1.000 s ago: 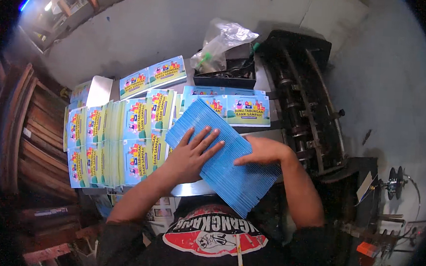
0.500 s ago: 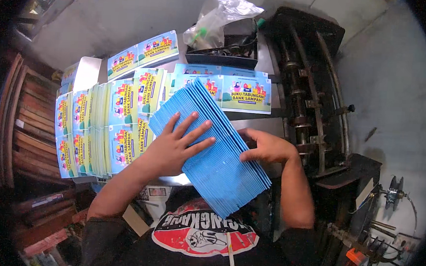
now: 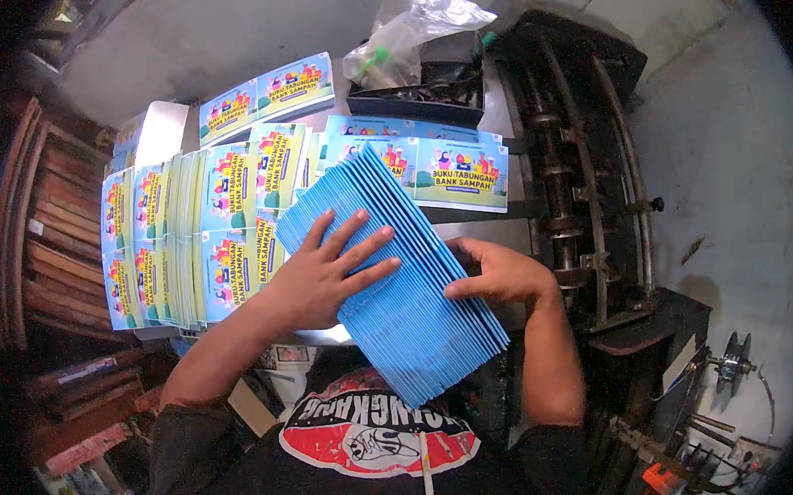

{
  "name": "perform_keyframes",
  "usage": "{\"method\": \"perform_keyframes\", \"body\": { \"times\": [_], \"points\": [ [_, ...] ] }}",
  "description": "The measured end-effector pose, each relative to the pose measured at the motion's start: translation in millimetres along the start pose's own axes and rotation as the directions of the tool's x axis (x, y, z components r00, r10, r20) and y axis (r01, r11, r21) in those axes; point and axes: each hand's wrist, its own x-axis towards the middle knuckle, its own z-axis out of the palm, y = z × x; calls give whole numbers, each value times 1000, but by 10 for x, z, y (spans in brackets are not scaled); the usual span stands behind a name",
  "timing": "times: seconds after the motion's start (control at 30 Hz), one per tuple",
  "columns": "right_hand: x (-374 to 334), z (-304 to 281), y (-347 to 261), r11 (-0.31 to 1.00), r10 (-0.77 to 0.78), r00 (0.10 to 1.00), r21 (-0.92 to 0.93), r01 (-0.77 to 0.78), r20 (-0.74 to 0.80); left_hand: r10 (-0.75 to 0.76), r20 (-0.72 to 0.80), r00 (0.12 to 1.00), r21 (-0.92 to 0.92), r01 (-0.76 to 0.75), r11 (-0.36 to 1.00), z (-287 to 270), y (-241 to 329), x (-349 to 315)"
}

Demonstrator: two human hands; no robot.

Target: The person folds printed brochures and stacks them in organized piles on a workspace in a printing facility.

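Fanned blue sheaf turned steeper since a second ago; thumb of right hand nearer its edge.
Sheaf overhangs near side of desk: likely light, bendy, slippery leaf on leaf; best held by long edges. Left hand spread flat on top; right fingers partly hidden, can't tell grip. Farther: open black box, clear bag over left end, dark contents unclear.

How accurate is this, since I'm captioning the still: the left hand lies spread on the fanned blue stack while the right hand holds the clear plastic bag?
One part is wrong: the head view shows the right hand at the right edge of the fanned blue stack, not holding the clear plastic bag. The left hand does lie spread on the stack.
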Motion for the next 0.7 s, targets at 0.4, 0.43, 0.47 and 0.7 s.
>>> {"method": "perform_keyframes", "body": {
  "times": [0.4,0.43,0.47,0.7],
  "points": [
    [-141,83,-105,972,-130,978,173,158,-164,5,3,1000,22,-5,1000,40,-14,-22],
    [-141,108,-62,952,-190,944,185,245,-270,9,-10,1000,19,-9,1000,46,-15,-20],
    [-123,126,-40,921,-389,828,-177,346,-404,13,-22,1000,16,-13,1000,50,-16,-17],
    [-145,246,-401,938,-133,950,-346,28,-283,12,-23,1000,40,-12,999,37,-16,-11]
  ]
}}
